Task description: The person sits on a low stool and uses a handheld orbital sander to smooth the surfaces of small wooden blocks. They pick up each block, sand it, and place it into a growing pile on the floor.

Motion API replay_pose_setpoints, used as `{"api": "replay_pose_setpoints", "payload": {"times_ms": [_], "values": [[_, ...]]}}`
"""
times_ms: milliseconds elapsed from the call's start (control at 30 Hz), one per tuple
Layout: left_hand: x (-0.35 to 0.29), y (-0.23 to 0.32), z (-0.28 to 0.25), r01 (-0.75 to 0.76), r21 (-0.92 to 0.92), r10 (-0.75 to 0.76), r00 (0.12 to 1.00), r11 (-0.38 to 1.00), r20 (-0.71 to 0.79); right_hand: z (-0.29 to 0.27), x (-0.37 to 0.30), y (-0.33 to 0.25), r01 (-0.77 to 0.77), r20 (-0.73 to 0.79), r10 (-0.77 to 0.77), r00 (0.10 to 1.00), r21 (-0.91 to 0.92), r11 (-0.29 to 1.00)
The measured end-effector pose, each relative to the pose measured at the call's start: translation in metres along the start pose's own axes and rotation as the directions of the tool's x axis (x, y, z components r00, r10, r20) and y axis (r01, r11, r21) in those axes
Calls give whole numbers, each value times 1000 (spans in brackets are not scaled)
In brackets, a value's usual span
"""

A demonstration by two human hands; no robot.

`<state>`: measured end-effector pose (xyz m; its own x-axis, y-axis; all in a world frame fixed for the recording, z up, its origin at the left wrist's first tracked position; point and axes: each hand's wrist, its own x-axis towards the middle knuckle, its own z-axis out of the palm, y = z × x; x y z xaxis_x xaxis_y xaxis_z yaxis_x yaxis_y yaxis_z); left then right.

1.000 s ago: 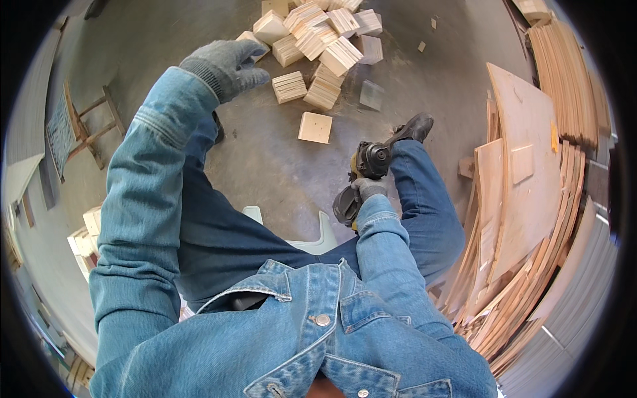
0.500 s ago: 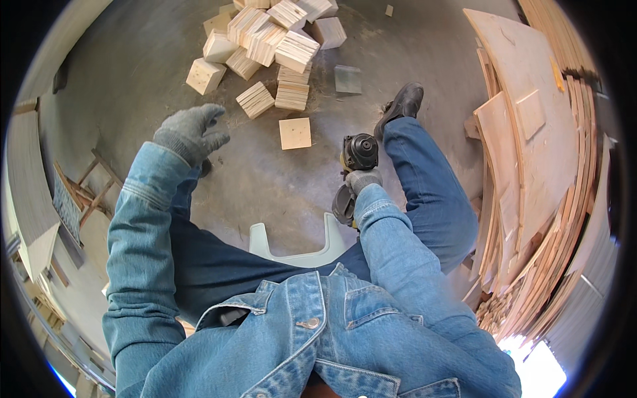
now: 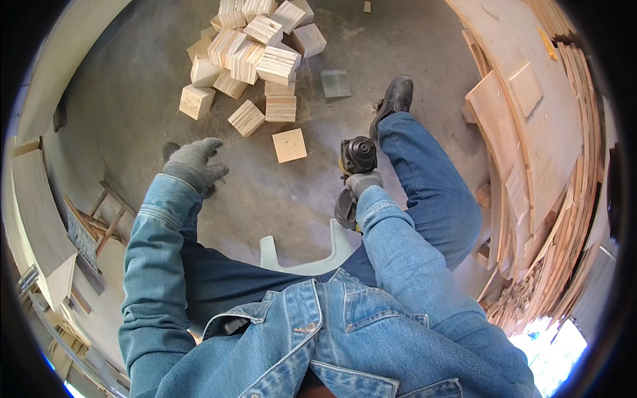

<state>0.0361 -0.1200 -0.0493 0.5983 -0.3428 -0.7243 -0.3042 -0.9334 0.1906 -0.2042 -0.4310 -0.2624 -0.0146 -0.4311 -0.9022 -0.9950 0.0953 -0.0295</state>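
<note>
My left hand (image 3: pixel 196 166), in a grey glove, hovers over the floor left of the middle. It holds nothing, its fingers loosely bent and apart. My right hand (image 3: pixel 363 182), gloved too, is closed around the grip of a black-and-yellow nail gun (image 3: pixel 359 156) with a round black cap. The tool's lower end is partly hidden by my hand and sleeve. Ahead, between my hands, a square wooden block (image 3: pixel 290 145) lies by itself on the floor. Just beyond it are a layered plywood block (image 3: pixel 246 119) and a heap of several similar blocks (image 3: pixel 247 56).
A pale plastic stool (image 3: pixel 305 267) is under me. Plywood sheets (image 3: pixel 524 152) and long boards lean along the right. A small wooden frame (image 3: pixel 106 219) stands at the left, and a greyish flat square (image 3: pixel 336 84) lies beyond my right foot.
The view has shifted, so the blocks appear a little further left and lower. My left hand appears slightly lower, still empty; the right keeps its grip on the nail gun.
</note>
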Motion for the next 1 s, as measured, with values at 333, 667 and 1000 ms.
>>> {"api": "replay_pose_setpoints", "payload": {"times_ms": [333, 667, 1000], "values": [[71, 43, 89, -181, 129, 189, 980, 975, -55, 11, 39, 21, 139, -88, -148, 985, -102, 985], [144, 68, 173, -135, 136, 146, 987, 981, -73, 1, 17, 22, 125, -80, -123, 989, 17, 992], [192, 49, 224, -197, 188, 236, 948, 962, -214, -22, -28, -5, -68, -8, 70, 998, 187, 980]]}}
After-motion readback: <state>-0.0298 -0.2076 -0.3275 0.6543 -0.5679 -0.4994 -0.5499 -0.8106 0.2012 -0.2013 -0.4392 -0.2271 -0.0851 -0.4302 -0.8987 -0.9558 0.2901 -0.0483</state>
